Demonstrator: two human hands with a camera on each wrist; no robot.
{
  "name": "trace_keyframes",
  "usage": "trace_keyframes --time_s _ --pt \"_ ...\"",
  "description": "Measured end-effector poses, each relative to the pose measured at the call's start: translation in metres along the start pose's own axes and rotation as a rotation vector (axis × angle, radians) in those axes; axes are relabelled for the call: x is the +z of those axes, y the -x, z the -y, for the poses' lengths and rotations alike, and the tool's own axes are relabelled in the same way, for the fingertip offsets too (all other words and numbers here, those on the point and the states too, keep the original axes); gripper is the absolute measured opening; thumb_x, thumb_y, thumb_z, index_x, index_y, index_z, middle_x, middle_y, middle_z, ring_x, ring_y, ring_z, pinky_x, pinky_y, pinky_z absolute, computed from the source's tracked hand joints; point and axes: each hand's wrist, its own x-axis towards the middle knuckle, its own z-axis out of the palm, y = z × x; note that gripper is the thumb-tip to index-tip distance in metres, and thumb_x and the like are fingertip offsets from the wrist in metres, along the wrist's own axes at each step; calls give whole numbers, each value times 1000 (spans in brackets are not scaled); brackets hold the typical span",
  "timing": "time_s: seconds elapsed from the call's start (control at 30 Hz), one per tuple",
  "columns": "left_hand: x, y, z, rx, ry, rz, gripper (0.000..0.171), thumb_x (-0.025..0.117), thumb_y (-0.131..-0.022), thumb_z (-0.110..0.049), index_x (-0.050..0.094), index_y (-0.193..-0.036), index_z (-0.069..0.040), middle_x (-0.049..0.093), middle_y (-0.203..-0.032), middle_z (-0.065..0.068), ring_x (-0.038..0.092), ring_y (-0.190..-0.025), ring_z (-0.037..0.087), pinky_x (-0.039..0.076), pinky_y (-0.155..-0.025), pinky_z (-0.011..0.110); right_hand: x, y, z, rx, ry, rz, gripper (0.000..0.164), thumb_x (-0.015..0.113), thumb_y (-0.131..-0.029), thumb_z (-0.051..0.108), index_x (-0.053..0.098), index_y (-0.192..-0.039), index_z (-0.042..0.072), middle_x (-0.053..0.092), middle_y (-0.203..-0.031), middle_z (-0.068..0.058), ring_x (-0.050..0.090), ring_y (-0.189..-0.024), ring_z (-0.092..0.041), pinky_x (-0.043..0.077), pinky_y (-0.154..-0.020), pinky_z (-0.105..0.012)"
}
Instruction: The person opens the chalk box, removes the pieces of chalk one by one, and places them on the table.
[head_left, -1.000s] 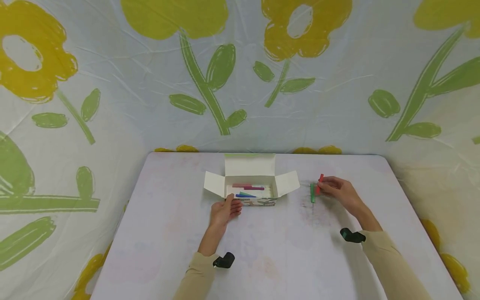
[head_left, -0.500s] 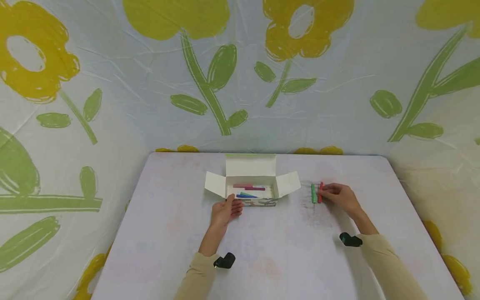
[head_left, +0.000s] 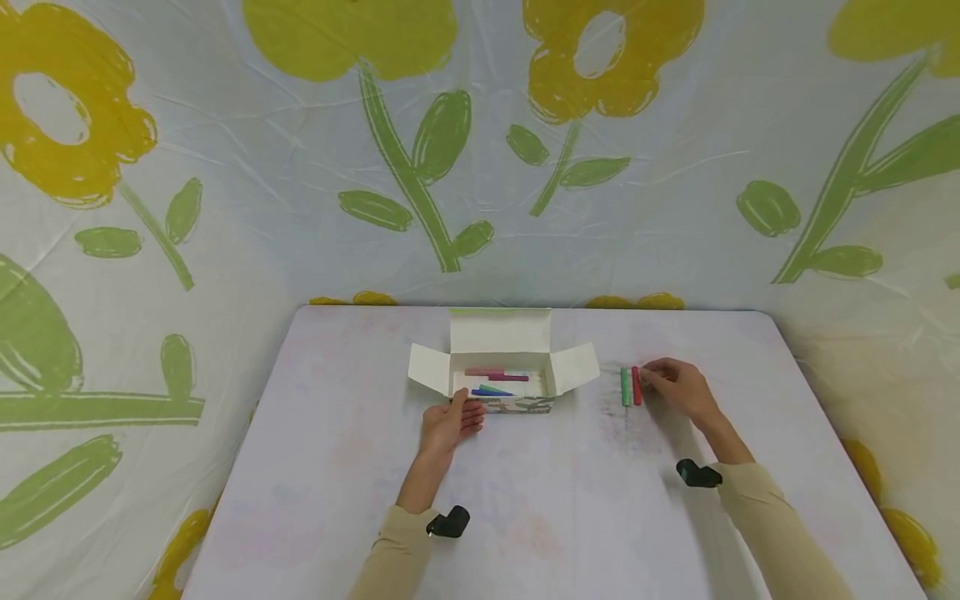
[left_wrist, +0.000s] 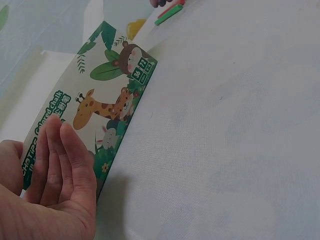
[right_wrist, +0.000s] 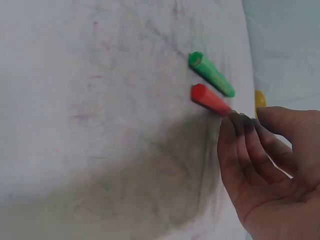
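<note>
My left hand (head_left: 444, 427) holds the front wall of an open chalk box (head_left: 517, 406), thumb over the rim and fingers along the printed face (left_wrist: 107, 107). Inside lie several chalk sticks, among them a dark pink chalk (head_left: 508, 377) and a blue chalk (head_left: 491, 392). To the right, a green chalk (head_left: 626, 387) and a red chalk (head_left: 637, 387) lie side by side on the table. Next to them is my right hand (head_left: 681, 390). Its fingertips (right_wrist: 235, 119) are right at one end of the red chalk, and the thumb stands a little off it.
The box flaps, such as the right flap (head_left: 575, 367), stand spread outward. Dark chalk smudges (head_left: 626, 433) mark the white table (head_left: 525, 500) around the two loose sticks. A flowered cloth (head_left: 487, 242) hangs behind the table and along its sides.
My right hand has lowered the red chalk to the table, slid it left beside the green one and loosened its hold. The left hand and box stay put.
</note>
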Motion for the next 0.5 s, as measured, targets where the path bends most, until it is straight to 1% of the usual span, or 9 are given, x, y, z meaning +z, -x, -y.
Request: trace_keyframes --time_s 0.13,0.27,0.43,0.5 --pt "-1 0 0 -5 3 2 47 63 -104 -32 69 -108 14 76 -92 14 70 -75 13 63 -77 29 -6 0 9 -65 -69 -2 40 59 -107 26 62 -127 -8 68 -117 -28 69 -96 -26 52 -74 -15" --pt "0 0 0 -2 5 1 46 63 -104 -32 70 -107 14 76 -92 13 71 -75 13 63 -77 29 -12 1 20 -119 -111 6 41 58 -107 26 61 -128 -9 68 -119 -30 73 -94 -26 51 -77 -11" --pt "0 -1 0 -2 5 0 46 63 -104 -33 70 -107 13 76 -91 13 71 -75 13 63 -79 30 -17 -1 35 -165 -128 10 40 59 -107 25 61 -128 -9 67 -118 -31 73 -97 -28 55 -81 -17" --pt "0 0 0 -5 5 4 46 62 -105 -33 70 -107 13 76 -91 13 71 -76 14 63 -80 32 -18 -2 41 -176 -135 11 39 59 -107 25 61 -128 -8 67 -118 -31 74 -96 -25 56 -83 -19"
